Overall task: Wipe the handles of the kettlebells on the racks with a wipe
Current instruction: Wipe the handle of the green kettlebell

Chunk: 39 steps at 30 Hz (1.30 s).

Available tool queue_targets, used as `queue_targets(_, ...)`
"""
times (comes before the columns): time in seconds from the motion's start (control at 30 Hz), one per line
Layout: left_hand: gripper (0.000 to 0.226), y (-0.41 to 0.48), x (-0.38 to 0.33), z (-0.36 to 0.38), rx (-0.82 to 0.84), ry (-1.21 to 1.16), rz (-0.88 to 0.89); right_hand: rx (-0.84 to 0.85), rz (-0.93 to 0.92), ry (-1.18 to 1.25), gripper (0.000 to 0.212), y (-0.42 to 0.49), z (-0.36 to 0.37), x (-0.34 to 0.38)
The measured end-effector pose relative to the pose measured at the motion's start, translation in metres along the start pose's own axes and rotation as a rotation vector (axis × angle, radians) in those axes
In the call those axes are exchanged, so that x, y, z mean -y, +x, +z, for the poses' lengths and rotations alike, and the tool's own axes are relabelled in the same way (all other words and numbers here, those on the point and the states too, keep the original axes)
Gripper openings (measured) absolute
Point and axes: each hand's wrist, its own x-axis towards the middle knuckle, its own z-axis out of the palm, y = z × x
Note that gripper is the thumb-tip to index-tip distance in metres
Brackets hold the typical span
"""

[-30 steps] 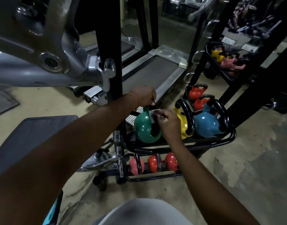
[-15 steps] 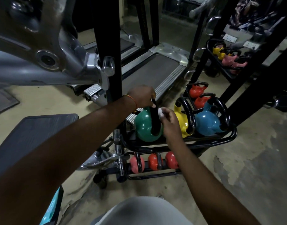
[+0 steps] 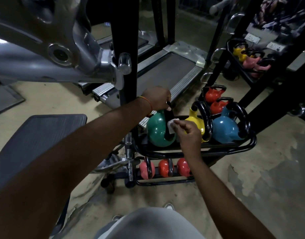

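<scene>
From the head camera, the left hand point(image 3: 157, 98) reaches in from the lower left and grips the top of the black handle point(image 3: 169, 118) of a green kettlebell point(image 3: 156, 132), its fingers curled over the bar. An orange thread point(image 3: 147, 102) circles that wrist. The right hand point(image 3: 189, 133) comes in from the lower right, thumb and fingertips pinched together on a small white wipe point(image 3: 172, 124), which is pressed against the right side of the same handle, about halfway down it. The other fingers of that hand are loosely bent.

The green kettlebell sits at the left end of the upper shelf of a black tube rack point(image 3: 217, 150). Just beside it stands a yellow kettlebell point(image 3: 197, 122), and next to that a blue kettlebell point(image 3: 224, 129), both with black handles. Behind them are two red kettlebells point(image 3: 212, 94). On the lower shelf lie three small kettlebells point(image 3: 163, 168), one pink and two that look orange-red, though the light there is dim.

Further back on the right, a second rack point(image 3: 234, 66) carries yellow and pink weights. A treadmill point(image 3: 165, 71) lies behind the black post point(image 3: 127, 49), a silver machine frame point(image 3: 45, 54) fills the upper left, and a grey padded bench point(image 3: 32, 135) is at the left. The floor point(image 3: 269, 178) is worn concrete.
</scene>
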Motion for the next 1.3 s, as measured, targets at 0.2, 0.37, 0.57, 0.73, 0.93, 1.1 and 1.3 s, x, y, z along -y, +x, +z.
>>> queue_targets(0.2,0.043,-0.001,-0.001,0.0,-0.008,-0.009,0.0,-0.175,-0.438,-0.715,0.011,-0.001,0.033,-0.009)
queue_targets(0.37,0.041,-0.002,-0.001,-0.003,-0.006,-0.04,0.002,-0.166,-0.48,-0.827,0.008,-0.033,0.027,-0.036)
queue_targets(0.57,0.037,-0.003,-0.003,-0.004,-0.003,-0.045,0.005,-0.24,-0.495,-0.795,0.009,-0.003,0.044,-0.014)
queue_targets(0.73,0.04,-0.002,-0.002,-0.003,0.001,-0.031,0.01,-0.137,-0.397,-0.725,0.025,-0.033,0.02,-0.038)
queue_targets(0.93,0.04,-0.001,-0.003,-0.003,-0.016,-0.039,0.008,-0.074,-0.044,-0.174,0.021,-0.001,0.022,-0.002)
queue_targets(1.1,0.04,-0.003,-0.003,-0.005,-0.01,-0.057,-0.01,0.088,0.598,0.453,0.02,0.028,0.026,-0.004)
queue_targets(1.3,0.04,-0.005,-0.004,-0.005,-0.013,-0.082,-0.016,0.144,0.673,0.444,0.022,0.043,0.024,0.013)
